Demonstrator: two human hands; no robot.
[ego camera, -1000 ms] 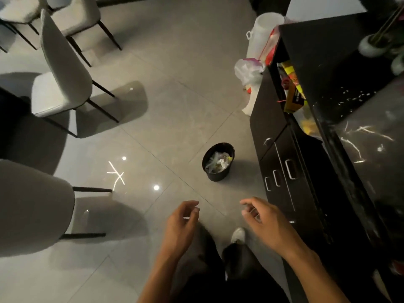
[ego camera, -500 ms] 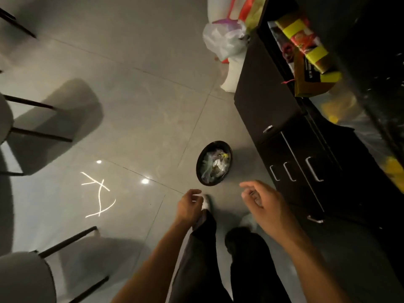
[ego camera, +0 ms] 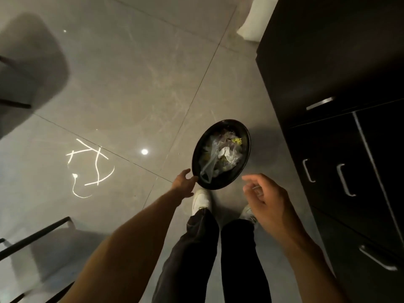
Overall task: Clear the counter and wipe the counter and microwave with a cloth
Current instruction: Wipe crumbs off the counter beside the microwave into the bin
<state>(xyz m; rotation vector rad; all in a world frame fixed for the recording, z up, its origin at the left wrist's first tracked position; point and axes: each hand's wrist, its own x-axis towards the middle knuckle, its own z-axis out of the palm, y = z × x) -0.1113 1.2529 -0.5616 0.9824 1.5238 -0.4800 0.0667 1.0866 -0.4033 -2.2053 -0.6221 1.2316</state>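
Down on the grey tiled floor (ego camera: 135, 84), just ahead of the person's white shoes (ego camera: 201, 199), stands a round black trash bin (ego camera: 219, 187), close to the front of a black cabinet (ego camera: 328, 62) that runs along the right side. Clear plastic wrap (ego camera: 211, 165) and crumpled white paper (ego camera: 226, 153) lie inside the bin. The left hand (ego camera: 183, 182) reaches down to the bin's near rim with its fingers (ego camera: 193, 179) loosely spread and the thumb lifted; whether the tips touch the rim cannot be told. The right hand (ego camera: 265, 197) hovers higher, right of the bin, with its fingers (ego camera: 251, 179) loosely curled; something pale glints between them, too small to tell whether anything is held. The cabinet doors and drawers carry metal handles (ego camera: 320, 103). Black chair legs (ego camera: 35, 237) cross the lower left corner, and bright streaks of reflected light (ego camera: 91, 162) lie on the tiles left of the bin.
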